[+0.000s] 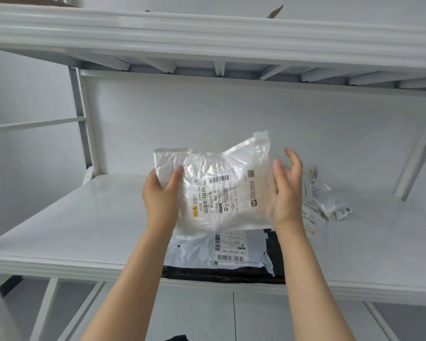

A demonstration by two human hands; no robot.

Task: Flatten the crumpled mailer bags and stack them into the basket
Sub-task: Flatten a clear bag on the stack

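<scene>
A white metal shelf (59,230) is stretching from left to right in front of me, with an upper shelf (207,33) hanging over it farther up. A brown cardboard flap (276,11) is poking up above that upper shelf, toward the right.

left hand (160,195) — holds white mailer bag (219,188) | right hand (287,193) — fingers loose at its right edge | flat mailers (194,252) beneath

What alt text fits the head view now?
A left hand grips a crinkled white mailer bag above a white shelf; the right hand is open at its other edge. Flattened bags lie beneath, crumpled ones further right.
</scene>
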